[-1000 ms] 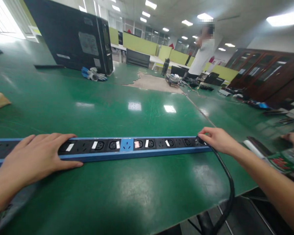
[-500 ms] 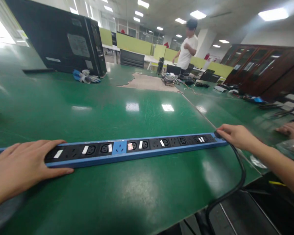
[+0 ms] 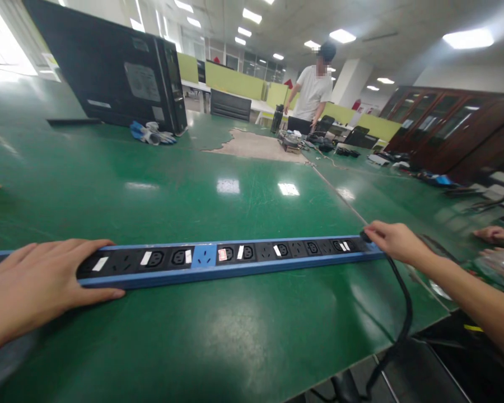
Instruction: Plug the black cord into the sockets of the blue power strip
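A long blue power strip (image 3: 205, 256) with black sockets and white labels lies across the green table. My left hand (image 3: 46, 280) grips its left part, fingers over the far side and thumb along the near edge. At the strip's right end, my right hand (image 3: 382, 238) pinches the black cable (image 3: 404, 296) where it meets the strip. From there the cable curves down over the table's edge. The exact spot between the right fingertips is partly hidden.
A black computer case (image 3: 121, 78) stands at the back left, with gloves (image 3: 152, 134) beside it. A person in a white shirt (image 3: 311, 92) is behind the table near a bottle (image 3: 276, 118) and cluttered parts. Another person's hands (image 3: 495, 235) are at the right edge.
My right hand has shifted slightly left and down with the cable, whose loop has moved. The person at the back has lowered an arm and leans over the table. My left hand is still.
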A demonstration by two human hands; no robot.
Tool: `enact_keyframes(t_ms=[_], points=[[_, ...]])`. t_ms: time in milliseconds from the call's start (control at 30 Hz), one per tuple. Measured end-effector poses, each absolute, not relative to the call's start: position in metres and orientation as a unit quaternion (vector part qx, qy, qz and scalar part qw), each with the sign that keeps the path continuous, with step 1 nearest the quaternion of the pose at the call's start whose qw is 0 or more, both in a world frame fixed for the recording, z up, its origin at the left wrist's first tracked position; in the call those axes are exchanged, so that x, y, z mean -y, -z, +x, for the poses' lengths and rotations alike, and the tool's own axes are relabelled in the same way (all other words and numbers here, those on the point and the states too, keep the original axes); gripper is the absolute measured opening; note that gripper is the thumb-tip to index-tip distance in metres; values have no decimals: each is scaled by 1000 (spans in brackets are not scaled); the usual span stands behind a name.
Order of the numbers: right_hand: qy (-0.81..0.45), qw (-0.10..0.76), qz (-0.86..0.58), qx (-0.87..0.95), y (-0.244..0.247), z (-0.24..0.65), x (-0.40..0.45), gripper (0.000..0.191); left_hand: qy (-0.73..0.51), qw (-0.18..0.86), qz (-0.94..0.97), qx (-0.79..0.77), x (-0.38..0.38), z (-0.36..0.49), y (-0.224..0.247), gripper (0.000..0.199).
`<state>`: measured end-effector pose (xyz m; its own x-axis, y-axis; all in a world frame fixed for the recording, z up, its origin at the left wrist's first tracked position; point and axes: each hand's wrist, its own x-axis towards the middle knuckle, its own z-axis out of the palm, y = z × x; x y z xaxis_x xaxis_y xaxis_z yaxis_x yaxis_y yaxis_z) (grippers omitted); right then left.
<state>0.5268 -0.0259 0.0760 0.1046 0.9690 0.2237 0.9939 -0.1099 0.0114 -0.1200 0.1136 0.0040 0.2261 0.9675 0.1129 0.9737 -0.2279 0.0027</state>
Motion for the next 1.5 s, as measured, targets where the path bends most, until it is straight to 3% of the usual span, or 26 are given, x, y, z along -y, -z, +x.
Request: enact_keyframes(t_ms=[100,167,267,500,733,1033,1100,1267,1400,1500], points=[[66,116,-732,668,-88,482,19,34,12,60,-810,583,-114,-121,-3,76],[4,76,-710,700,-83,452,13,33,2,58,-808,586,-113,-120,-6,76],[18,51,-717,695,-67,428,6,35,-1,46,-809,586,-108,-115,-13,78],[15,30,-696,718,-63,439,4,34,13,62,-808,586,-101,-110,-16,81],[53,-81,-718,689,-75,430,-4,33,46,65,-809,583,-101,-111,-10,82],[54,-119,-681,721,-70,426,-8,34,26,66,-813,578,-97,-110,-15,80],[62,-96,-685,720,-74,423,-5,33,28,58,-811,582,-97,-110,-16,81],[79,102,-722,680,-89,367,-2,33,28,46,-811,583,-96,-108,-17,81],[-19,83,-697,712,-82,296,-19,28,17,60,-811,582,-93,-106,-20,81],[-9,69,-712,699,-73,268,-30,26,21,61,-816,574,-91,-106,-20,82]])
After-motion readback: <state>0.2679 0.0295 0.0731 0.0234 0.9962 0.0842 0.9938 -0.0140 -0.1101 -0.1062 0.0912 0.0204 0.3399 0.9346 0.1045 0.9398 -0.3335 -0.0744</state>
